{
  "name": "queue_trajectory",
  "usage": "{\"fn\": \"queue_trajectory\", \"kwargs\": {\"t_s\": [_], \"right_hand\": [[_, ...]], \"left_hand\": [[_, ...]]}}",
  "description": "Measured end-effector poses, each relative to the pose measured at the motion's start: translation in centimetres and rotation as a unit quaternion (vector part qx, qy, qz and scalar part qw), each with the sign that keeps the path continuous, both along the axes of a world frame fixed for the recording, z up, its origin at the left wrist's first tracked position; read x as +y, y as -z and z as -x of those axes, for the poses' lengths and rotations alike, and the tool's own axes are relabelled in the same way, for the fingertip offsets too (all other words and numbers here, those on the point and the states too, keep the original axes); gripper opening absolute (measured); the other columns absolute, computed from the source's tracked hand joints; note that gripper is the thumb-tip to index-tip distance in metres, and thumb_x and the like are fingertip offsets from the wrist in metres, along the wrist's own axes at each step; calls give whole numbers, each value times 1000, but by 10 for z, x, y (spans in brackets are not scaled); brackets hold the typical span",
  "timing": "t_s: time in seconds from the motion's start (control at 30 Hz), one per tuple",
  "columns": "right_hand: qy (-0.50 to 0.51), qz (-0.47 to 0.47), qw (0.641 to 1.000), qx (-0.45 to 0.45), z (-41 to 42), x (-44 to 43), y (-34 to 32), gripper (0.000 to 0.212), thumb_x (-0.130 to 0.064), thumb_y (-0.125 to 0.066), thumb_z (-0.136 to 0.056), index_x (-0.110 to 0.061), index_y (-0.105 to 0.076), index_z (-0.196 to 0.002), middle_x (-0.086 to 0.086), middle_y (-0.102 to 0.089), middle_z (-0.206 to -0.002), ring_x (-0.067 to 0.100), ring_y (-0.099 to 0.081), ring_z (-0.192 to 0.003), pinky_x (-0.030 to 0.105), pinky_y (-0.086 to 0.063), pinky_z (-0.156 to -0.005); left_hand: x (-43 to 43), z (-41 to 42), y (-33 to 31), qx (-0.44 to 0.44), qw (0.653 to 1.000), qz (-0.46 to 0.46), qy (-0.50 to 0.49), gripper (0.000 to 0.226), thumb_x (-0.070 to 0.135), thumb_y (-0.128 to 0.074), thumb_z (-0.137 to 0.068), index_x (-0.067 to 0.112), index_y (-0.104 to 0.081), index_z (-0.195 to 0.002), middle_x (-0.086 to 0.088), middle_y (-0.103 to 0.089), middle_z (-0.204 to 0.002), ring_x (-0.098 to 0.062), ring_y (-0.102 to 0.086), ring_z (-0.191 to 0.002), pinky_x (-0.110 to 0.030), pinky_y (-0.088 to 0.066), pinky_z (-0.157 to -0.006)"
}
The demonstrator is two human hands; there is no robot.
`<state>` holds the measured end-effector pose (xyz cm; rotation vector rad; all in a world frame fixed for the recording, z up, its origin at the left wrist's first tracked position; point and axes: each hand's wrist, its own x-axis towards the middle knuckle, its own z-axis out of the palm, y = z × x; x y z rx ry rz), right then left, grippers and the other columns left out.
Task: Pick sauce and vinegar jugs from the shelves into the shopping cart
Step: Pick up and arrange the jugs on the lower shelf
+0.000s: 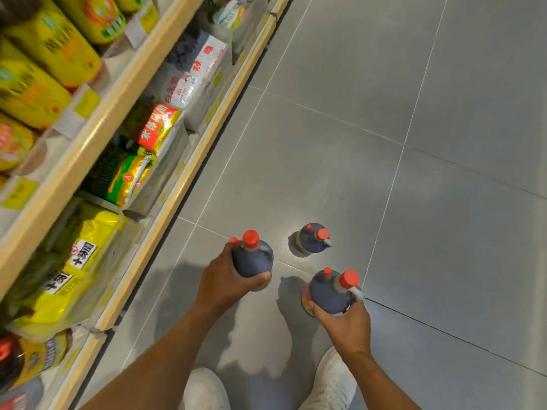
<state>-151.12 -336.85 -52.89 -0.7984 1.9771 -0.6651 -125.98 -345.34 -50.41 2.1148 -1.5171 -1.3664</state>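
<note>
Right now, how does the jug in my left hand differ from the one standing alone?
The left hand grips the left jug; the floor jug stands untouched. The left jug is nearer the shelf; the floor jug farther out. Both are dark with two red caps.

Left hand [228, 284] and right hand [344, 324] each grip a dark jug; third jug [312, 238] stands on floor [414, 173].

Two dark red-capped jugs [251, 260] [329, 291] held, third jug [311, 238] upright

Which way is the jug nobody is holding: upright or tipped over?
Upright. The loose jug stands on its base on the floor, red caps pointing up.
</note>
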Motion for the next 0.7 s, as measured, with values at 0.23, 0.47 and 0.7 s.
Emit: {"fn": "queue_trajectory", "kwargs": {"t_s": [0.23, 0.47, 0.7], "right_hand": [[-14, 46, 999, -23, -9, -15, -201, 83, -66, -88, -48, -40, -52, -118, -27, -62, -106, 4, -64, -95, 25, -55, -82], [-54, 78, 995, 5, -8, -39, -400, 71, -45, -97, -56, -35, -57, -114, -16, -69, -105, 10, -68, -97, 35, -61, -82], [-87, 160, 983, 20, -7, -69, -582, 60, -27, -95, -64, -38, -54, -108, -18, -67, -105, -2, -65, -95, 19, -50, -72]], "left_hand": [[5, -27, -200, -43, 998, 52, -20, 70, 61, -86, -62, 38, -44, -114, 13, -58, -99, -17, -61, -95, -24, -41, -80], [-9, -37, -403, -62, 994, 87, -8, 81, 67, -82, -60, 35, -42, -123, 9, -61, -110, -19, -64, -101, -33, -55, -78], [-33, -38, -580, -59, 981, 185, 0, 97, 72, -79, -59, 31, -35, -136, -1, -61, -130, -32, -63, -114, -39, -54, -84]]}}
